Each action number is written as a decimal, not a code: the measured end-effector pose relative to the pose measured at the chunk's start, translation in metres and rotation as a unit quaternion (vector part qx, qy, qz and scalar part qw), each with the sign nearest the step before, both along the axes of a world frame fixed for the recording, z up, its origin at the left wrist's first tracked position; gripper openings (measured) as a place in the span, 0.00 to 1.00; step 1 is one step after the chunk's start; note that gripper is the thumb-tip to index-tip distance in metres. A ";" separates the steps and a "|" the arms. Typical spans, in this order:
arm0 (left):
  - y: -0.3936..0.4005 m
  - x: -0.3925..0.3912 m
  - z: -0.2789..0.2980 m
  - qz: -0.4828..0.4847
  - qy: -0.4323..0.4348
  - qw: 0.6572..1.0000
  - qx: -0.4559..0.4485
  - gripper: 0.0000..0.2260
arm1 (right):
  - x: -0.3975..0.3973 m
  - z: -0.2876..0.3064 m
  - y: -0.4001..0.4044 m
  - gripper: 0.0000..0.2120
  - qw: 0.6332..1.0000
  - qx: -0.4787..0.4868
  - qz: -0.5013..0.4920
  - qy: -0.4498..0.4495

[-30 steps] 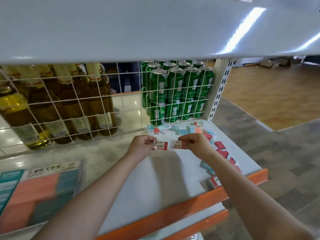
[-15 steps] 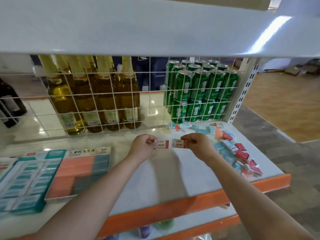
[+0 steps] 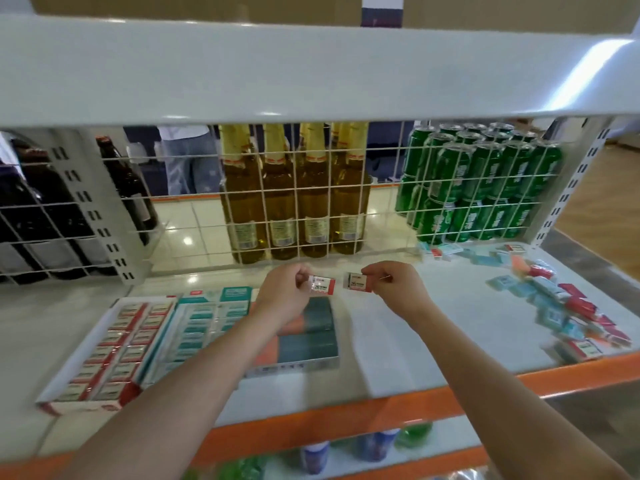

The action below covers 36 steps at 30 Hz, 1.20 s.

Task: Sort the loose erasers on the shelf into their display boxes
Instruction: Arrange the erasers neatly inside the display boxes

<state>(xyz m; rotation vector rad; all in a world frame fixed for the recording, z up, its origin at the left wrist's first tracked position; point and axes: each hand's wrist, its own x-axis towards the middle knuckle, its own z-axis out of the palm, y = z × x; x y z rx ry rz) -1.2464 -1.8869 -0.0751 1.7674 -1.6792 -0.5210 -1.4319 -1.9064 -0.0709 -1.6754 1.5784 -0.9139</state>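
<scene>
**Two erasers held above the shelf, boxes at the left, loose pile at the right**

Two small red-and-white erasers are held up side by side above the middle of the shelf (image 3: 433,341), close to its back edge. The left eraser (image 3: 322,284) is pinched by the fingertips of the left hand (image 3: 284,296); the right eraser (image 3: 356,281) is pinched by the fingertips of the right hand (image 3: 394,289). The two erasers are near each other but apart, and neither touches the shelf.

Three display boxes are set in a row toward the shelf's left side. The red-and-white box (image 3: 114,348) lies nearest the left edge and is filled with rows of erasers. Just beside it lies the teal box (image 3: 204,323), also filled. The orange-and-teal box (image 3: 304,341) is partly hidden under the left forearm.

The loose erasers (image 3: 568,310), red, teal and orange, are scattered along the shelf's right edge, from the back right corner down to the orange front edge. Their details are blurred.

Behind the wire grid at the back edge, amber bottles (image 3: 294,202) are seen at the centre and green cans (image 3: 485,181) toward the right.
</scene>
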 end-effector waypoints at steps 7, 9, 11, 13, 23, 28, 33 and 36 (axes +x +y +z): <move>0.036 0.083 0.003 0.041 -0.001 0.999 -0.018 0.07 | 0.086 -0.007 0.019 0.10 0.999 0.005 0.040 -0.028; 0.047 0.109 0.001 0.050 0.006 0.999 -0.008 0.07 | 0.108 -0.009 0.025 0.10 0.998 0.006 0.054 -0.037; 0.059 0.134 -0.001 0.057 0.021 0.998 -0.003 0.07 | 0.132 -0.010 0.033 0.10 0.997 0.006 0.068 -0.030; 0.070 0.159 -0.005 0.064 0.032 0.997 -0.001 0.09 | 0.155 -0.010 0.042 0.09 0.995 0.017 0.092 -0.030; 0.120 0.238 -0.007 0.101 0.023 0.994 0.036 0.13 | 0.241 -0.016 0.081 0.08 0.986 0.013 0.164 -0.006; 0.135 0.254 -0.008 0.112 0.066 0.989 0.075 0.13 | 0.260 -0.017 0.096 0.07 0.979 0.035 0.200 0.012; 0.148 0.262 -0.010 0.111 0.055 0.987 0.104 0.11 | 0.270 -0.018 0.109 0.07 0.972 0.058 0.221 0.046; 0.152 0.265 -0.011 0.115 0.049 0.988 0.093 0.10 | 0.273 -0.018 0.114 0.08 0.968 0.040 0.235 0.084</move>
